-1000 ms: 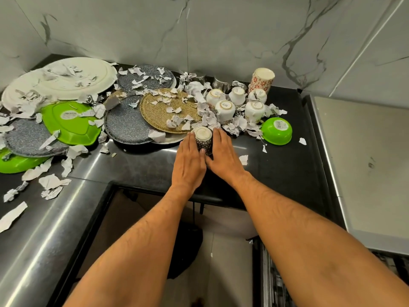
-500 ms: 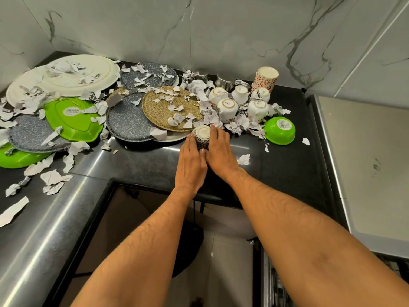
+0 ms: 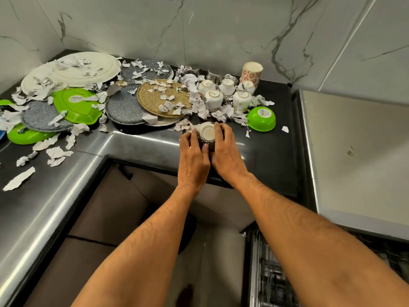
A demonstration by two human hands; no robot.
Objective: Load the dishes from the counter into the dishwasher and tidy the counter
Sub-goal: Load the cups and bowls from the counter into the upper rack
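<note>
Cup point(image 3: 207, 134) upside down near counter point(image 3: 270, 151) front edge; left hand point(image 3: 193, 156) and right hand point(image 3: 225, 152) clasp its sides, likely for lifting.

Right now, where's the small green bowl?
Head view: the small green bowl sits upside down on the black counter, right of the white cups and paper scraps, beyond the right hand.

A single head-worn wide-angle view looks forward and steeply down from close above the tabletop point(image 3: 265, 156) corner, facing the marble wall point(image 3: 221, 29), with both forearms reaching away from the lens.
</note>
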